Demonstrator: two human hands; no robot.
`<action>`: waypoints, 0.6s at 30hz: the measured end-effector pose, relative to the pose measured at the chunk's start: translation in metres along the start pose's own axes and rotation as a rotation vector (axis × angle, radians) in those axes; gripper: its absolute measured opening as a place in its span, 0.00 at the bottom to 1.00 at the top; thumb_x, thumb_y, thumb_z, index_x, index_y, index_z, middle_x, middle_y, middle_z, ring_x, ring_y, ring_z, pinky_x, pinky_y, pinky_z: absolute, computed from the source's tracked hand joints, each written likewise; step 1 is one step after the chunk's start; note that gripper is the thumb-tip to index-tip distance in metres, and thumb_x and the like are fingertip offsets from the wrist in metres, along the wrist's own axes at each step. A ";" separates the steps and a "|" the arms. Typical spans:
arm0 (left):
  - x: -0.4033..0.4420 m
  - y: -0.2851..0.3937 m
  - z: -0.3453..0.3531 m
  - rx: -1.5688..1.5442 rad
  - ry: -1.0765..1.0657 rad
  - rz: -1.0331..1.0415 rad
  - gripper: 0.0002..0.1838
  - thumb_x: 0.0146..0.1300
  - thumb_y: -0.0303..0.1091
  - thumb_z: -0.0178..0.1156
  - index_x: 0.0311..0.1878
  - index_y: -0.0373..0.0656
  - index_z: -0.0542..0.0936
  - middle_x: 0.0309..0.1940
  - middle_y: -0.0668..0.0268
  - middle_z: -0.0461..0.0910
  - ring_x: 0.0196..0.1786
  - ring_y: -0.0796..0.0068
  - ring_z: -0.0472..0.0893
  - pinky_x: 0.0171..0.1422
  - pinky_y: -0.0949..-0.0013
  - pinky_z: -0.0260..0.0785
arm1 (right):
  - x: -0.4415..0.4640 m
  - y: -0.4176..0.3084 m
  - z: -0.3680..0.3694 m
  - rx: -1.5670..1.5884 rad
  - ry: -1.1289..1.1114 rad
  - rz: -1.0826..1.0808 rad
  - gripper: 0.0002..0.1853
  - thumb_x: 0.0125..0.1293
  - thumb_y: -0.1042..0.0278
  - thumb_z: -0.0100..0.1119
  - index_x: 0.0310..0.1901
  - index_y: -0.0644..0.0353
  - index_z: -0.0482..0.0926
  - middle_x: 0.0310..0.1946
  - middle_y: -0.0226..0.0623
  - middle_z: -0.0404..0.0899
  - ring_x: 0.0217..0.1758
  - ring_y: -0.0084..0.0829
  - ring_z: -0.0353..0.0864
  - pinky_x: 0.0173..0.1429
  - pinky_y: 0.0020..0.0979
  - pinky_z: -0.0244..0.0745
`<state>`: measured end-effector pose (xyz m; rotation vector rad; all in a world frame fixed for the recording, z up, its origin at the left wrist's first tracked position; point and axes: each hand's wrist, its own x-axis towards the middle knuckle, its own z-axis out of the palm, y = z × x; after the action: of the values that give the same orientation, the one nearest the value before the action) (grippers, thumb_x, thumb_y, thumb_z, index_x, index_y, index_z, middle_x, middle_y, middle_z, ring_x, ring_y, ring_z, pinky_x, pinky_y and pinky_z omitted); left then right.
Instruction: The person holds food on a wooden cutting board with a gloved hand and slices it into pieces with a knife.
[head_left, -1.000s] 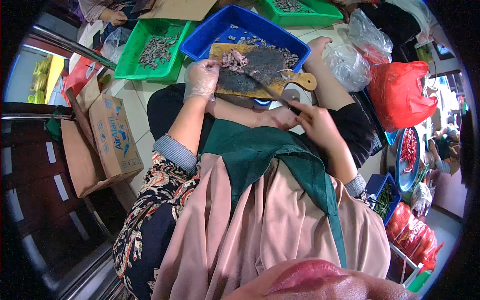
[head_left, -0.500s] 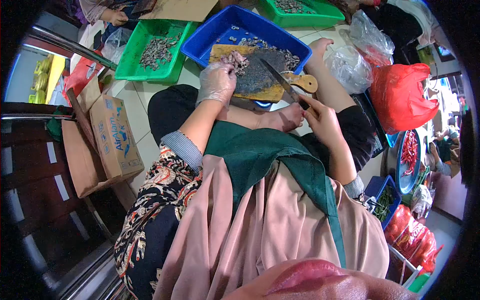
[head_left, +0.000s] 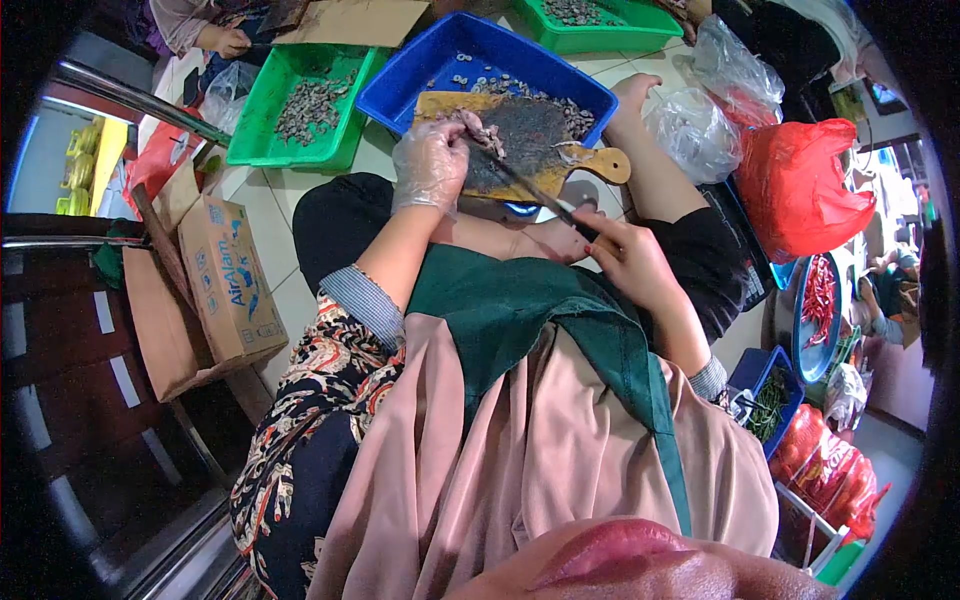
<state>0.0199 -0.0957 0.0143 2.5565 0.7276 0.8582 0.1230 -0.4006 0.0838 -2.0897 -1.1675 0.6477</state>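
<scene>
In a clear plastic glove, my left hand (head_left: 430, 162) is closed on a clump of pinkish-grey meat (head_left: 484, 135) at the left part of the wooden cutting board (head_left: 465, 103). My right hand (head_left: 628, 255) is bare and wraps round the handle of a knife (head_left: 530, 188). Its blade slants up and left over the board, its tip close beside my left fingers and the meat. The board has a dark worn middle and a rounded handle, and it rests over the near side of a blue basin (head_left: 393, 88). Small grey cut pieces (head_left: 577, 118) lie in the basin.
A green basin (head_left: 250, 150) with more cut pieces stands left, another green basin (head_left: 620, 38) at the back. A cardboard box (head_left: 235, 275) is at left, a red plastic bag (head_left: 805, 190) at right. Red chillies (head_left: 820, 300) fill a tub. Another person's hand (head_left: 233, 42) shows at upper left.
My right hand has moved slightly left and down, bringing the knife blade across the board to the meat. My left hand stays closed on the meat, almost in place.
</scene>
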 end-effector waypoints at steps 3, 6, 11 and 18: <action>0.008 0.002 -0.006 0.133 -0.112 0.085 0.19 0.59 0.31 0.68 0.55 0.52 0.86 0.54 0.59 0.84 0.58 0.53 0.82 0.63 0.51 0.75 | 0.004 0.002 0.005 0.000 -0.005 -0.088 0.26 0.64 0.81 0.62 0.65 0.57 0.80 0.30 0.50 0.80 0.29 0.34 0.80 0.42 0.35 0.77; 0.020 -0.004 0.000 0.247 -0.242 0.207 0.23 0.62 0.31 0.65 0.61 0.56 0.83 0.64 0.60 0.77 0.66 0.51 0.75 0.68 0.49 0.72 | 0.008 0.005 -0.004 -0.025 -0.008 -0.024 0.26 0.64 0.81 0.62 0.65 0.57 0.80 0.31 0.50 0.81 0.30 0.37 0.81 0.42 0.35 0.77; 0.033 -0.005 0.004 0.309 -0.398 0.246 0.14 0.67 0.37 0.58 0.53 0.53 0.86 0.57 0.58 0.81 0.64 0.51 0.78 0.65 0.43 0.73 | 0.019 0.003 -0.027 -0.172 0.092 0.093 0.25 0.64 0.78 0.64 0.64 0.55 0.82 0.24 0.46 0.76 0.27 0.37 0.77 0.39 0.37 0.76; 0.024 0.003 0.001 0.375 -0.428 0.235 0.13 0.66 0.41 0.62 0.49 0.49 0.87 0.46 0.56 0.85 0.53 0.51 0.83 0.57 0.48 0.77 | 0.020 0.003 -0.026 -0.064 0.094 0.076 0.24 0.64 0.77 0.63 0.64 0.54 0.83 0.24 0.47 0.76 0.27 0.36 0.76 0.40 0.38 0.76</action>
<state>0.0377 -0.0847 0.0257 3.0582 0.4960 0.2210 0.1520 -0.3923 0.0972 -2.2031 -1.0732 0.5468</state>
